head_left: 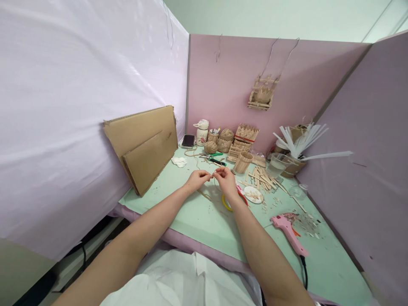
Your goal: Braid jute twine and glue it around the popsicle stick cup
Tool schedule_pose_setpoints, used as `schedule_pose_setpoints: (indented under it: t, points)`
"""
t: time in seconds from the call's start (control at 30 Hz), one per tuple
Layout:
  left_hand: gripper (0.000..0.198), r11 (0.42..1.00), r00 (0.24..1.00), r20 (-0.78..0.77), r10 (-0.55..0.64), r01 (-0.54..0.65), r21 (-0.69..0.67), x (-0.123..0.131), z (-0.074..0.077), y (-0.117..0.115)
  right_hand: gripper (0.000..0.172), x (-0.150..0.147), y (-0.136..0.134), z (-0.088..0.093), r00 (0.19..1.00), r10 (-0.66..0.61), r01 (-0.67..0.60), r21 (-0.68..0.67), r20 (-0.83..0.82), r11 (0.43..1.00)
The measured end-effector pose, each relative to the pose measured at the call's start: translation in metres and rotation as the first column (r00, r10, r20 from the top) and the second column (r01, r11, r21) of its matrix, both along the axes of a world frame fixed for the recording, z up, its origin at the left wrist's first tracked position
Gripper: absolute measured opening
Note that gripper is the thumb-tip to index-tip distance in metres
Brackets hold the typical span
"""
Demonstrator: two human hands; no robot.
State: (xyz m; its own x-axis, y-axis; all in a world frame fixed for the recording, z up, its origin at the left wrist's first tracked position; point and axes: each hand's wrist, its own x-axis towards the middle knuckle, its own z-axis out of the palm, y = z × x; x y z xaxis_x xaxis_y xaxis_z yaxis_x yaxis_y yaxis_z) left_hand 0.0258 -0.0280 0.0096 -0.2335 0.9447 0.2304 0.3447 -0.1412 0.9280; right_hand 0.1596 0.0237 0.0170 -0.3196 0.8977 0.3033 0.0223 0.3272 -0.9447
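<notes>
My left hand (196,179) and my right hand (226,179) meet above the middle of the green table (191,221), fingers pinched together. Between them runs a thin piece of jute twine (213,175), held by both hands. A strand of the twine hangs down to the table under my left hand. Just below my right hand lies a yellow ring (225,204) with a red-handled tool beside it. A ball of twine (210,147) sits farther back.
Cardboard sheets (145,144) lean at the left. A pink glue gun (288,231) lies at the right front. Loose craft sticks (264,178), a small plate (253,194), a plastic cup (278,165), stick-built holders, scissors (214,158) and a phone (188,140) crowd the back.
</notes>
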Motion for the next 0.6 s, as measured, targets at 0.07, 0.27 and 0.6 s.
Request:
schedule_pose_setpoints:
  t: [0.07, 0.27, 0.6]
  points:
    - [0.026, 1.0, 1.0, 0.012, 0.02, -0.02, 0.008, 0.0003, -0.0002, 0.0003, 0.022, -0.0002, 0.0, -0.0012, 1.0, -0.005, 0.004, 0.037, 0.021, 0.999]
    - [0.025, 0.996, 0.997, 0.043, 0.062, -0.065, 0.053, 0.0007, -0.0001, 0.0006, 0.02, -0.0001, -0.0009, -0.0026, 0.999, -0.025, 0.021, 0.089, 0.044, 0.996]
    - [0.023, 0.994, 0.992, 0.12, 0.023, -0.036, 0.103, 0.0009, 0.006, -0.0024, 0.016, 0.0018, -0.0046, 0.0001, 0.99, -0.091, 0.072, 0.172, 0.106, 0.983]
